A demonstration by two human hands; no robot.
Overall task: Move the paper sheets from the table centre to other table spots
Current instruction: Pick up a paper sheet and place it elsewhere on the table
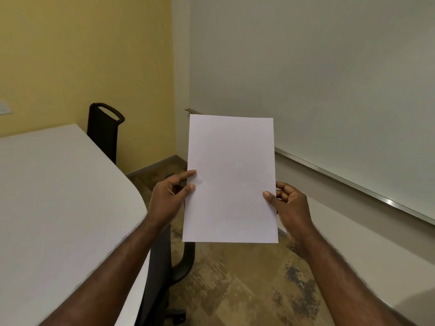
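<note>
A blank white paper sheet [231, 180] is held up in the air in front of me, over the floor and to the right of the table. My left hand [169, 198] pinches its left edge with thumb and fingers. My right hand [288, 205] grips its right edge, thumb on the front face. Whether this is one sheet or a thin stack, I cannot tell. The white table [58, 208] lies at the left, its curved edge just beside my left forearm.
A black chair [104, 128] stands at the table's far side, and another dark chair [162, 267] sits tucked under the near edge below my left arm. A whiteboard [329, 78] with a metal rail covers the right wall. Patterned floor lies below.
</note>
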